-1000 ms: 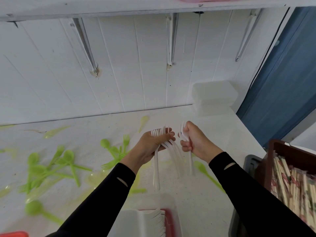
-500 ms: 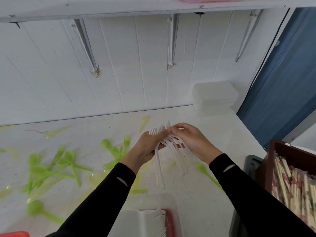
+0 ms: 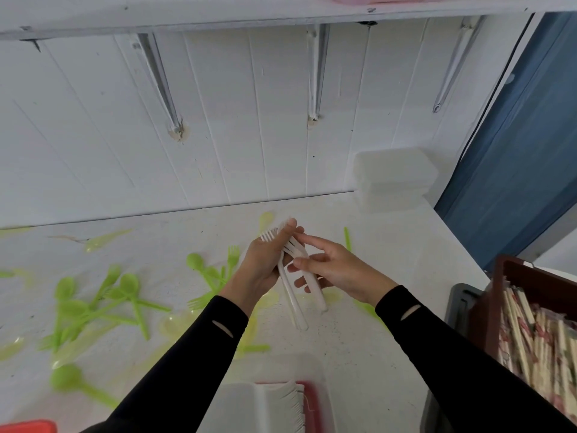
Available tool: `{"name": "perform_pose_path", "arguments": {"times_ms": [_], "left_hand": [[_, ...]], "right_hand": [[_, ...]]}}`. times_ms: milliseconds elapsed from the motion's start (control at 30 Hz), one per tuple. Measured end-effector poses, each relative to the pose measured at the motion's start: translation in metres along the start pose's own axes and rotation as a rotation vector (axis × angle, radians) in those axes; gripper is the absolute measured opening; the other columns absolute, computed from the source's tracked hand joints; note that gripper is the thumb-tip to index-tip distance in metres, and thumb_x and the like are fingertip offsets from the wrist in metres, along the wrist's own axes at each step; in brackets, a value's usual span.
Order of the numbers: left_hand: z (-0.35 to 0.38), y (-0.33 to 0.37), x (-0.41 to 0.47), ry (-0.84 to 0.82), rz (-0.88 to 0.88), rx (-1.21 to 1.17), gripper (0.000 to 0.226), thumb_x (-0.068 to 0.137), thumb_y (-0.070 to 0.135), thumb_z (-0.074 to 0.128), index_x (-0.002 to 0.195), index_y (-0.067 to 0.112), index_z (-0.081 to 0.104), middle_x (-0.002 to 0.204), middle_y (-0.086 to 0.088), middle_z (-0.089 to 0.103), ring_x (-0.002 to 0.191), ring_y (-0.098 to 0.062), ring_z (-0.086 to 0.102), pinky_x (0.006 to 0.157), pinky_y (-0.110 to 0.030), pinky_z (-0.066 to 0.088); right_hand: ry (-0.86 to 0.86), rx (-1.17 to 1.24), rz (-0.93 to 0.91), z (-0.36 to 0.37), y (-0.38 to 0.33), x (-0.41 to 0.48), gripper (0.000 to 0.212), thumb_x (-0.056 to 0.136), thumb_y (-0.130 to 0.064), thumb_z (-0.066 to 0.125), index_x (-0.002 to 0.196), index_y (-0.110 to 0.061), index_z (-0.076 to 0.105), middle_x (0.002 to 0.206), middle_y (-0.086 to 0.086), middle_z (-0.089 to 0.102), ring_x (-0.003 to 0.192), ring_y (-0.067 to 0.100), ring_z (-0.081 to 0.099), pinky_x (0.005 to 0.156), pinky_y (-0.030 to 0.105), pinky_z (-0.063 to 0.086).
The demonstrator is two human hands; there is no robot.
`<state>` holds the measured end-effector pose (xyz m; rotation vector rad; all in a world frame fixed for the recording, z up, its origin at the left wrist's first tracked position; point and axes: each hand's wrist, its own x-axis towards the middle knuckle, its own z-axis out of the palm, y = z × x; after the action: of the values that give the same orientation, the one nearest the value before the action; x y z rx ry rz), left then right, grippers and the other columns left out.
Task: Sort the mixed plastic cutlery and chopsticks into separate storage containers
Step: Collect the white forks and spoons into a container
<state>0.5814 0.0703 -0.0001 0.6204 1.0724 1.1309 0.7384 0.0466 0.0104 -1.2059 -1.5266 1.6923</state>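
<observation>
White forks in left hand

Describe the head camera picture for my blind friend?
A left hand grips a bunch of white forks near the prongs above a white table, and the right hand touches their handles. Green spoons and forks lie scattered at left; a brown box of chopsticks stands at right.
</observation>
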Motion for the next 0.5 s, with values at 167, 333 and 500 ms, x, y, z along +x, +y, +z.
{"name": "perform_pose_path", "arguments": {"times_ms": [167, 333, 500], "left_hand": [[0.001, 0.001, -0.002, 0.050, 0.042, -0.080, 0.051, 0.072, 0.038, 0.074, 0.102, -0.003, 0.067, 0.094, -0.013, 0.072, 0.082, -0.023, 0.070, 0.073, -0.029, 0.061], [-0.005, 0.000, 0.007, 0.224, 0.149, -0.111, 0.041, 0.085, 0.037, 0.073, 0.095, -0.002, 0.066, 0.088, -0.014, 0.073, 0.086, -0.025, 0.073, 0.072, -0.028, 0.059], [-0.012, 0.000, 0.010, 0.334, 0.124, 0.020, 0.048, 0.086, 0.050, 0.069, 0.062, 0.015, 0.047, 0.047, 0.002, 0.044, 0.045, -0.016, 0.045, 0.046, -0.025, 0.040]], "right_hand": [[0.113, -0.003, -0.044, 0.001, 0.003, 0.004, 0.049, 0.096, -0.011, 0.062, 0.140, -0.029, 0.051, 0.097, 0.012, 0.073, 0.085, 0.024, 0.073, 0.077, 0.035, 0.060], [0.165, 0.082, -0.088, 0.005, 0.000, 0.003, 0.045, 0.093, -0.009, 0.065, 0.133, -0.026, 0.058, 0.101, 0.013, 0.072, 0.083, 0.024, 0.072, 0.070, 0.032, 0.059], [0.171, 0.084, -0.105, 0.010, 0.001, 0.005, 0.036, 0.090, -0.008, 0.069, 0.122, -0.024, 0.065, 0.102, 0.008, 0.074, 0.083, 0.020, 0.072, 0.069, 0.028, 0.056]]}}
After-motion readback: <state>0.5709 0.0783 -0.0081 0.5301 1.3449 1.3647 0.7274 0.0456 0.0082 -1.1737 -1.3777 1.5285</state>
